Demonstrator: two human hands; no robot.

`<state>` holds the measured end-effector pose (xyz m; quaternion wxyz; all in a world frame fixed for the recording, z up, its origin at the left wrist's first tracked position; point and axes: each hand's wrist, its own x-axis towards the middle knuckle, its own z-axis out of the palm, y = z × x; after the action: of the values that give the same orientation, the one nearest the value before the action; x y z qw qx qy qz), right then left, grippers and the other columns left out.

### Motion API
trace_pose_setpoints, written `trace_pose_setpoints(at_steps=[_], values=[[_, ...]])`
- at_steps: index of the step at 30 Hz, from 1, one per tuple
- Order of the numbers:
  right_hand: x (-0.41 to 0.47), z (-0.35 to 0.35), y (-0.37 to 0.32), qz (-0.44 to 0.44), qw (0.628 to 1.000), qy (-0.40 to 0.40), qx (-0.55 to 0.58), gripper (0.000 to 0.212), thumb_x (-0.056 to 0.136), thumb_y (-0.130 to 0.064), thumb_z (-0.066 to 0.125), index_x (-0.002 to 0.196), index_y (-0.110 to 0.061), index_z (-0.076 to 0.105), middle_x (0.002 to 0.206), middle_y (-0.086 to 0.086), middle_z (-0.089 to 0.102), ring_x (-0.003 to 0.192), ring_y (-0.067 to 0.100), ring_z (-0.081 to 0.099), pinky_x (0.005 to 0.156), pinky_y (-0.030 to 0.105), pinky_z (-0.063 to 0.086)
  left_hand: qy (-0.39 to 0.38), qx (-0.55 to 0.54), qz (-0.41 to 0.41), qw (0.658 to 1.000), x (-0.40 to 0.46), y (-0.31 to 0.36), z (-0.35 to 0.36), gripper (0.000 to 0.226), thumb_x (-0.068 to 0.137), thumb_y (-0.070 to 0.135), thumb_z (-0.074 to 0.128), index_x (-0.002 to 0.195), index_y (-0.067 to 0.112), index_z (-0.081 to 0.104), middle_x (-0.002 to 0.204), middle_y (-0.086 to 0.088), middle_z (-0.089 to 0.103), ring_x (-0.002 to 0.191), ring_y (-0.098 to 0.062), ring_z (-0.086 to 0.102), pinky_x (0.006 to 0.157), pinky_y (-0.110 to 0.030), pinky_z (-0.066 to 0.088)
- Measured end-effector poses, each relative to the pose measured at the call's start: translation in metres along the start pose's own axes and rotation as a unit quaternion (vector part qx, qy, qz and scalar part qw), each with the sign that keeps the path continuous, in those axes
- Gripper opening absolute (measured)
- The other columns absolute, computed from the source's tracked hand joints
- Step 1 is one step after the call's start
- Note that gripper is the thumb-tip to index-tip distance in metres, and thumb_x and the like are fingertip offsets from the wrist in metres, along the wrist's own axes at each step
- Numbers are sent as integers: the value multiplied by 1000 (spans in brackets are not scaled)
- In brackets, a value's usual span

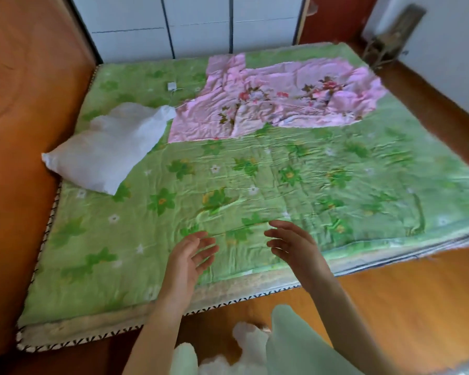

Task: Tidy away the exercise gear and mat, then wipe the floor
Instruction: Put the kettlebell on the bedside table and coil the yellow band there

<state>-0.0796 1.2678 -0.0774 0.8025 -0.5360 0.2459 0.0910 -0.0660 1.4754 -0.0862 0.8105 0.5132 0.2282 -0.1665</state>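
A wide green flower-print mat lies spread over a low bed. My left hand and my right hand hover side by side just above its near edge, palms turned toward each other. The fingers of both hands are relaxed and hold nothing. A crumpled pink floral sheet lies on the far part of the mat. A white pillow rests at the left, partly over the mat's edge.
A small white tag with a cord lies near the far left. White cabinet doors stand behind the bed, a wooden board flanks the left, and wooden floor lies at the right. My pale green trouser leg shows below.
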Motion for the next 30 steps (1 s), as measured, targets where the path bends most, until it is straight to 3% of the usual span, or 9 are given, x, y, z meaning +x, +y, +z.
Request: trace_pose_setpoints(at_steps=[6, 12, 22, 30], values=[[-16, -111, -27, -37, 989, 123, 75, 21, 92, -2, 48, 91, -13, 66, 78, 3, 69, 63, 12, 62, 61, 19, 45, -98, 96, -54, 989, 20, -42, 111, 19, 95, 7, 40, 93, 10, 59, 83, -6, 66, 74, -18, 66, 72, -33, 48], [-51, -182, -22, -65, 953, 252, 156, 18, 90, -2, 51, 92, -14, 65, 76, 1, 70, 60, 9, 62, 60, 18, 46, -205, 204, -100, 952, 32, -74, 186, 20, 94, 6, 38, 96, 10, 58, 87, -8, 65, 81, -21, 62, 72, -33, 47], [-110, -237, -3, -150, 827, 456, 292, 16, 88, -1, 54, 95, -11, 65, 77, 4, 70, 62, 12, 63, 56, 16, 47, -373, 317, -170, 855, 47, -123, 294, 25, 95, 5, 37, 93, 11, 61, 84, -7, 67, 78, -20, 63, 72, -33, 46], [-140, -275, 9, -174, 746, 550, 333, 15, 89, -2, 53, 94, -9, 65, 75, 4, 69, 61, 12, 63, 59, 19, 48, -445, 366, -200, 792, 46, -170, 368, 24, 96, 7, 38, 94, 12, 61, 88, -7, 66, 79, -19, 63, 75, -32, 45]])
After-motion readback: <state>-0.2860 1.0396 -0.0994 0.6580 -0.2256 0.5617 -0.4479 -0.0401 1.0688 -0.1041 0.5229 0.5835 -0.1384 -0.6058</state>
